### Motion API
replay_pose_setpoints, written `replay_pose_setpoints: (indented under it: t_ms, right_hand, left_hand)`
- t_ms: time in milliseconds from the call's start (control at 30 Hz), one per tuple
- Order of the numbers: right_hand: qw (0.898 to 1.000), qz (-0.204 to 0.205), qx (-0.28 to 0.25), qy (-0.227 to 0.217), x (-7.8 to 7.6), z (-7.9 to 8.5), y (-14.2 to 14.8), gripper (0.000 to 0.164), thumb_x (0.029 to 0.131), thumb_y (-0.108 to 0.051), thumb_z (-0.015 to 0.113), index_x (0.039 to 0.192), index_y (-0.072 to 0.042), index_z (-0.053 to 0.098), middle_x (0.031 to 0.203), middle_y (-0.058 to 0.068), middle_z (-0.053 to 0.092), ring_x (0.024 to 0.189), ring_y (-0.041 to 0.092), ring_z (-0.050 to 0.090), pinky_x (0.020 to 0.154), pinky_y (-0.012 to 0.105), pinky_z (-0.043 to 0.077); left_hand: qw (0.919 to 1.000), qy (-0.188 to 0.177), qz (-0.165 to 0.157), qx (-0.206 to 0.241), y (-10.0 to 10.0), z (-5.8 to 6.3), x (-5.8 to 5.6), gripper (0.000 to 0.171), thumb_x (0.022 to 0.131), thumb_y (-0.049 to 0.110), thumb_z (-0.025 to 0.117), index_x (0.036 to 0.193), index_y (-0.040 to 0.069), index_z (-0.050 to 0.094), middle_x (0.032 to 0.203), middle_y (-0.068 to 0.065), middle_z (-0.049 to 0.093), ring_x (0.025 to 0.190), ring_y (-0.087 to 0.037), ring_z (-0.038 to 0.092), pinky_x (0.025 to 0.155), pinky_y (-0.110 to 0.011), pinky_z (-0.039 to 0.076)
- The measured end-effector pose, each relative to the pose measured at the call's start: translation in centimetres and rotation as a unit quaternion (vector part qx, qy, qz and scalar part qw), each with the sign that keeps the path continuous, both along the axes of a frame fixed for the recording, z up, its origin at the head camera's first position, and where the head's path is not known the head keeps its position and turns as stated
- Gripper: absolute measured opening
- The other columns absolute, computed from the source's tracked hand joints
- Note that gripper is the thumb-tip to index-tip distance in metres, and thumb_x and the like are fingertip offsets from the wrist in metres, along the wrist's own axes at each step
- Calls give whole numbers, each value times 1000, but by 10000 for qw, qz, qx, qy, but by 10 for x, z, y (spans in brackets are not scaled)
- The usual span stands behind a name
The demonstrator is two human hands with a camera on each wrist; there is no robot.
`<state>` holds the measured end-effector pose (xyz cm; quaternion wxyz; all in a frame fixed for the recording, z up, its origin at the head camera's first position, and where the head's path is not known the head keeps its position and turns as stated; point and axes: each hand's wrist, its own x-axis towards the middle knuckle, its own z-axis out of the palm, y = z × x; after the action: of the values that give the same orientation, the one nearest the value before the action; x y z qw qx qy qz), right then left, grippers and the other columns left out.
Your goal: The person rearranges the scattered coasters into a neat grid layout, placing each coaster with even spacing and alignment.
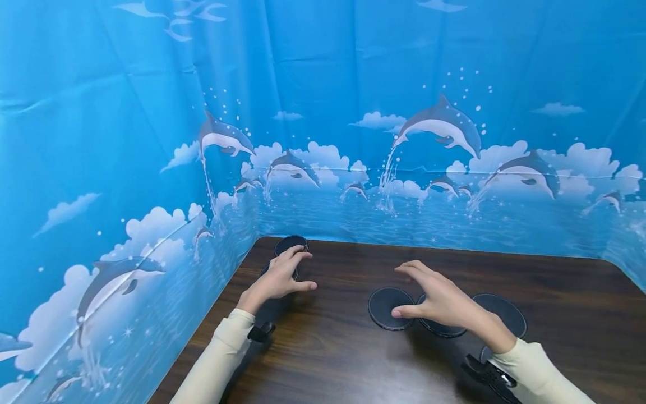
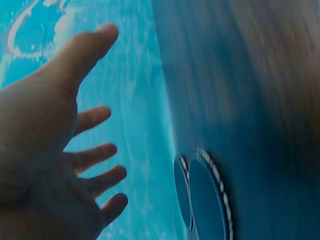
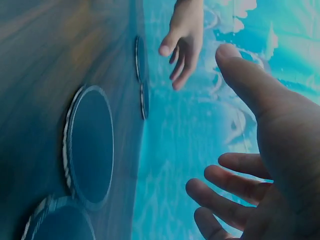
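My left hand (image 1: 275,280) hovers over the far left of the table, fingers spread and holding nothing. Beneath and just beyond it lie two flat black round coasters, the farther coaster (image 1: 290,243) mostly visible and the nearer coaster (image 2: 207,200) largely hidden by the hand in the head view. My right hand (image 1: 446,297) is held above several similar coasters, its thumb apart from the loosely bent fingers, with nothing in its grasp. One coaster (image 1: 387,306) shows under the thumb, and a larger coaster (image 1: 502,314) shows past the wrist. Others are partly covered by the hand and forearm.
The dark wood-grain table (image 1: 333,348) reaches back to a blue curtain (image 1: 323,84) printed with dolphins and clouds, which hangs along its left and far edges. Dark straps (image 1: 261,332) sit around both wrists.
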<state>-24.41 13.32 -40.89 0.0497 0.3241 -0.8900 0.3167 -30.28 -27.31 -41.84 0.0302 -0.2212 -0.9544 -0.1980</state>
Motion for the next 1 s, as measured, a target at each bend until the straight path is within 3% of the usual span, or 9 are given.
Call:
replay_pose_setpoints:
  t_ms: [300,500,700,1000]
  right_hand:
    - [9962,460,-642,-355,-18,-8,-61,74,87,-59,74,142,-13,56,136,2,52,113,27,58,85,48,52]
    - [9945,303,-750,-662,-29,-17,-90,67,91,-53,72,140,-11,57,132,3,54,113,29,58,85,45,52]
    - [9933,230,-569,-976,-34,-22,-121,66,92,-48,74,141,-7,57,135,10,52,121,33,56,93,50,49]
    - [9919,385,142,-1203,-41,-26,-167,74,92,-48,75,147,-5,51,146,18,42,131,38,45,104,59,37]
  left_hand:
    - [9988,-462,2,-177,-32,6,-1,73,85,48,83,144,15,55,161,-21,27,146,-46,22,109,-71,16]
    - [9949,-835,-229,-511,-49,14,0,71,86,47,80,143,12,55,160,-26,25,143,-52,23,105,-75,18]
    - [9923,-1028,-171,-671,-69,15,-2,74,85,43,82,146,13,53,161,-25,24,144,-51,22,104,-76,24]
    - [9854,-1263,340,-1088,-88,17,1,81,83,37,85,151,12,48,160,-29,22,144,-52,20,105,-76,21]
